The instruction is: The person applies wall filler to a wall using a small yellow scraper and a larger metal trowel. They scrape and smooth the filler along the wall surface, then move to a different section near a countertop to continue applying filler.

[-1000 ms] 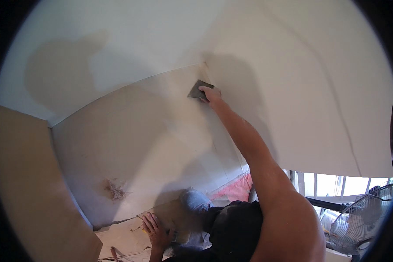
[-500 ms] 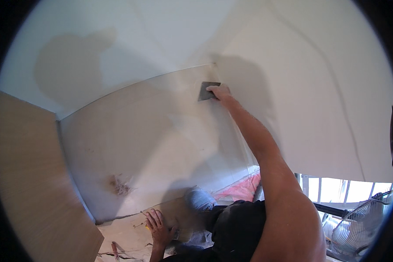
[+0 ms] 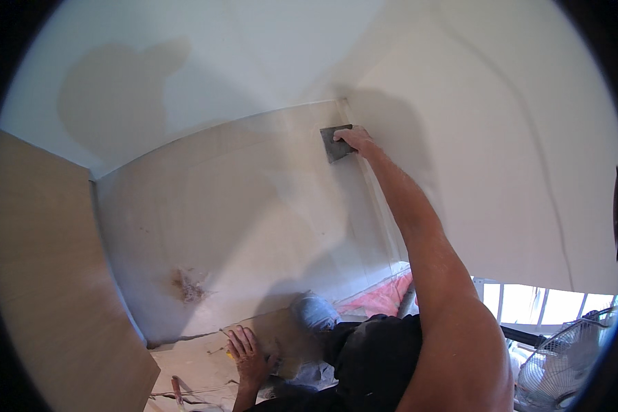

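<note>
Dark grey and flat, one small square sanding pad (image 3: pixel 336 143) lies pressed against the pale plastered wall (image 3: pixel 254 199), high up near the corner where that wall meets the white wall (image 3: pixel 501 137) on the right. The pad sits slightly tilted, its lower edge slanting down to the left; being nearly square, it shows no clear long axis. The right hand (image 3: pixel 356 139) covers the pad's right side with fingers curled over it, holding it flat to the plaster, the arm stretched fully upward. The left hand (image 3: pixel 244 353) rests low down, fingers spread open and flat on a pale board-like surface (image 3: pixel 206 357), gripping nothing. One brown stain (image 3: pixel 189 285) marks the plaster lower left. One tan wooden panel (image 3: pixel 48 288) stands at the left. One white wire-guarded fan (image 3: pixel 563 364) shows at lower right, beside a bright window (image 3: pixel 535 302).
</note>
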The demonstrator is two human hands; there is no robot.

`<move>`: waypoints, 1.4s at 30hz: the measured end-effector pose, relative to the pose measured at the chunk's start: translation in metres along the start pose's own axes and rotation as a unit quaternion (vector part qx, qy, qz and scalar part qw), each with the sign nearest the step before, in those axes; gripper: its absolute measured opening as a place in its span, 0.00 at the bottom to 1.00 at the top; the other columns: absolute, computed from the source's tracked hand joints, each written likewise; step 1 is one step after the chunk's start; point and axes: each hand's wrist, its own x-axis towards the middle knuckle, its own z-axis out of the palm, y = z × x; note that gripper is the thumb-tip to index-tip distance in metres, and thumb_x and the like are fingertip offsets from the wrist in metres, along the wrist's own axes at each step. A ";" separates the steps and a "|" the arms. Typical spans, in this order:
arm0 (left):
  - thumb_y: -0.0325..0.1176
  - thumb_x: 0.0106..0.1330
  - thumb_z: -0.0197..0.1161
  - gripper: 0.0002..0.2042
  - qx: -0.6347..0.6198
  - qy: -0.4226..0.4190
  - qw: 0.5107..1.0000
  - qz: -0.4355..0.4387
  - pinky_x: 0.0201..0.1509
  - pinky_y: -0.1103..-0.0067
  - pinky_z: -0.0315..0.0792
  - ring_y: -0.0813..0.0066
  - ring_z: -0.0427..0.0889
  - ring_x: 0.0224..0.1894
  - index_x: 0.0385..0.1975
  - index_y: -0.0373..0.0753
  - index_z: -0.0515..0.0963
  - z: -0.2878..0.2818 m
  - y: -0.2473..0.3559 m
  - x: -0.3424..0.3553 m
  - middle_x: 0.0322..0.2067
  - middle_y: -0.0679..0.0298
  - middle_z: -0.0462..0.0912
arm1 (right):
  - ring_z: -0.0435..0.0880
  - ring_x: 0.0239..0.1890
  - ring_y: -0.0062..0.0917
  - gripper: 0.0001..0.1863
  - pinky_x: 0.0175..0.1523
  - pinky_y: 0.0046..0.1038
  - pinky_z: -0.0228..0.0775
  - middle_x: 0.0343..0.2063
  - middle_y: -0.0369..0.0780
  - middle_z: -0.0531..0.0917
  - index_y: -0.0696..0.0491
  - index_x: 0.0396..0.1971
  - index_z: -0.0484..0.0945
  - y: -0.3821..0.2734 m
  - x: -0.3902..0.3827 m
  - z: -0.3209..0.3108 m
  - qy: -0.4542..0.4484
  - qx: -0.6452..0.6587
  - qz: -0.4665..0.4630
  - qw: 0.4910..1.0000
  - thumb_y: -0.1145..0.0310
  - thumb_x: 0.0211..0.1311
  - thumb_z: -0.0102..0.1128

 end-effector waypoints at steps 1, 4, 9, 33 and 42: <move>0.57 0.55 0.68 0.57 0.000 0.001 1.000 0.002 0.73 0.42 0.36 0.28 0.33 0.74 0.71 0.23 0.41 0.001 0.001 0.000 0.72 0.33 0.37 | 0.81 0.35 0.30 0.29 0.35 0.36 0.73 0.35 0.42 0.83 0.59 0.39 0.82 0.003 0.006 -0.001 0.012 0.001 -0.003 1.000 0.54 0.37 0.70; 0.57 0.55 0.68 0.58 -0.006 -0.003 1.000 0.000 0.73 0.42 0.36 0.29 0.33 0.74 0.71 0.23 0.41 0.000 0.000 0.002 0.73 0.34 0.37 | 0.81 0.35 0.30 0.29 0.35 0.36 0.73 0.35 0.42 0.83 0.59 0.38 0.83 0.006 0.012 0.001 0.002 0.008 -0.003 1.000 0.54 0.37 0.70; 0.57 0.54 0.69 0.58 -0.014 -0.012 1.000 -0.009 0.73 0.42 0.36 0.30 0.32 0.75 0.71 0.23 0.41 -0.003 0.001 0.000 0.73 0.35 0.36 | 0.80 0.33 0.29 0.27 0.34 0.35 0.73 0.34 0.41 0.83 0.59 0.36 0.83 -0.003 0.016 0.007 0.013 0.019 0.002 1.000 0.54 0.37 0.71; 0.59 0.53 0.69 0.57 0.020 0.020 1.000 0.004 0.74 0.43 0.38 0.29 0.35 0.74 0.71 0.23 0.45 0.003 0.002 0.004 0.72 0.34 0.40 | 0.84 0.50 0.38 0.34 0.53 0.34 0.75 0.46 0.50 0.85 0.61 0.45 0.83 -0.050 0.018 0.026 0.026 -0.020 -0.053 0.998 0.52 0.38 0.71; 0.61 0.55 0.66 0.55 0.026 0.031 0.999 0.011 0.73 0.42 0.40 0.28 0.40 0.73 0.70 0.23 0.47 0.003 0.000 0.002 0.71 0.34 0.44 | 0.85 0.46 0.41 0.32 0.51 0.39 0.76 0.41 0.52 0.86 0.61 0.48 0.81 -0.091 -0.028 0.075 -0.019 -0.080 -0.258 0.963 0.54 0.46 0.66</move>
